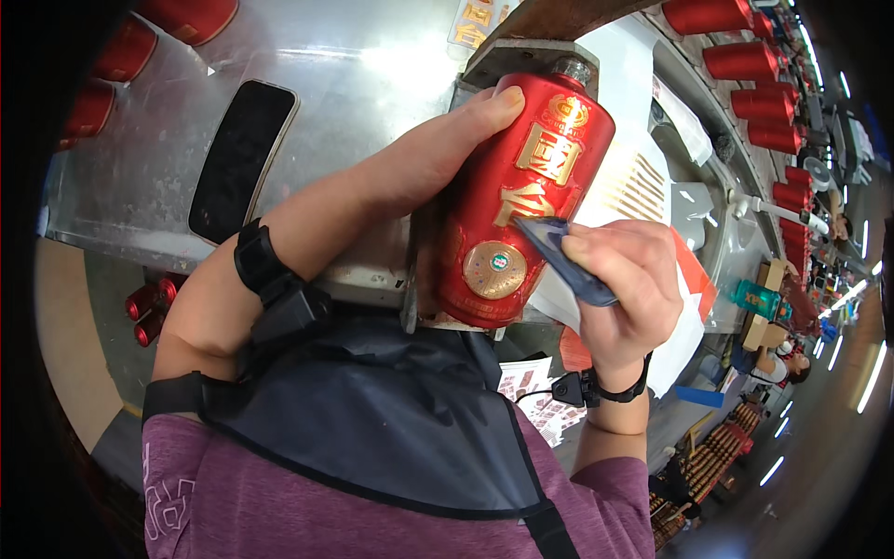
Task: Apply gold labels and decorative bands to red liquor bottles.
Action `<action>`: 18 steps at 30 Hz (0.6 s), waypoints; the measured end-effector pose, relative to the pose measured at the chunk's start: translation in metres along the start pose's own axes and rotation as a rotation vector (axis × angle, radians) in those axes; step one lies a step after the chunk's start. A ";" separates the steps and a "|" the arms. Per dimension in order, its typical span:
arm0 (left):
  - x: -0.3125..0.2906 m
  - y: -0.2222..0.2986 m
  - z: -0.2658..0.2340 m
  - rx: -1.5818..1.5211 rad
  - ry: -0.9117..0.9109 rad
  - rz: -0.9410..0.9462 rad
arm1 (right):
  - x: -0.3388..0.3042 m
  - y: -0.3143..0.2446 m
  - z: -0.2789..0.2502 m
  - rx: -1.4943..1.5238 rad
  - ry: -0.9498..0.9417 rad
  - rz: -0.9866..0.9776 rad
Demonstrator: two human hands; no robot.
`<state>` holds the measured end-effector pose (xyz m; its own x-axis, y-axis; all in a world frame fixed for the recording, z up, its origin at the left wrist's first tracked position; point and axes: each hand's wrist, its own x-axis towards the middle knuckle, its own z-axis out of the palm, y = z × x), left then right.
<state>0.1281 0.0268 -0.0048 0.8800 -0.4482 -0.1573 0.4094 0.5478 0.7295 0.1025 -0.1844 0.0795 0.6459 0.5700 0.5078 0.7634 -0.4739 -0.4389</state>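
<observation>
A red bottle (484, 191) lies tilted on a metal holder in front of me, its silver neck pointing away. Raised gold characters and a round gold medallion (494, 270) decorate its face. My left hand (438, 144) grips the bottle from the left, thumb pressed near the shoulder; the other fingers are hidden behind it. Between the thumb and fingers of my right hand (638, 279) is a thin dark blue scraper (570, 264). Its tip touches the bottle, or comes very close, at the lower gold character.
On the metal table (354, 84) at left lies a black phone (244, 158). More red bottles (124, 48) stand at the far left, others (740, 61) at the far right. A sheet with gold strips (643, 186) lies right of the bottle. A person (780, 365) appears far right.
</observation>
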 end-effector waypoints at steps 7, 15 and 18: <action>0.000 0.003 0.003 -0.064 -0.025 0.026 | 0.007 -0.011 -0.001 0.018 -0.093 -0.025; 0.000 -0.003 0.003 0.158 0.050 0.137 | 0.047 0.019 -0.010 0.113 0.055 0.421; 0.005 -0.012 -0.003 0.186 0.041 0.198 | 0.038 -0.001 -0.004 -0.220 -0.107 -0.085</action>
<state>0.1283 0.0204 -0.0163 0.9490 -0.3143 -0.0239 0.1809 0.4810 0.8579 0.1268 -0.1648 0.1022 0.5833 0.6766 0.4494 0.8063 -0.5492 -0.2197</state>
